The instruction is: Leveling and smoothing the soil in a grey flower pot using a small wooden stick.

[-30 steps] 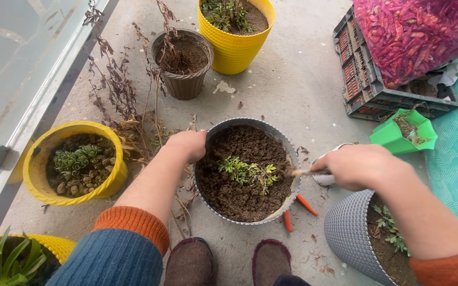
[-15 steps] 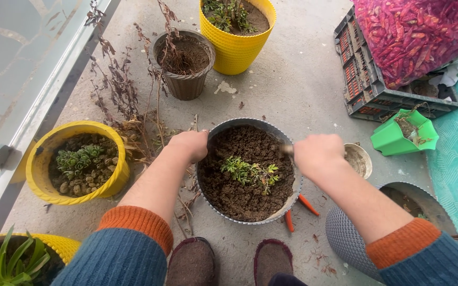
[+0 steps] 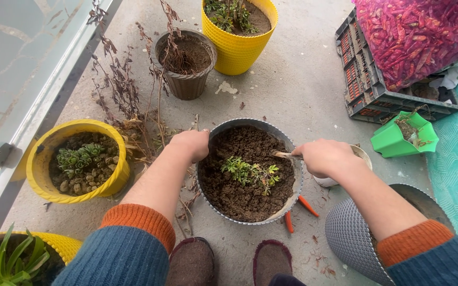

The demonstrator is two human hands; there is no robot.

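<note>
Gripping a small wooden-handled tool (image 3: 283, 154) whose tip meets the soil, right hand (image 3: 325, 157) works the grey pot (image 3: 292, 198) centre-floor around its green seedling (image 3: 250, 172), left hand (image 3: 190, 144) clasping the far-left rim; loosening step, gentle strokes near roots advisable.

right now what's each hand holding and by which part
Right hand holds a small stick-like tool by its rear end; left hand grips the grey pot by its rim.

Both arms reach forward, sleeves pushed up. The left hand (image 3: 191, 144) is curled closed; the right hand (image 3: 324, 157) is fisted, knuckles up.
</note>
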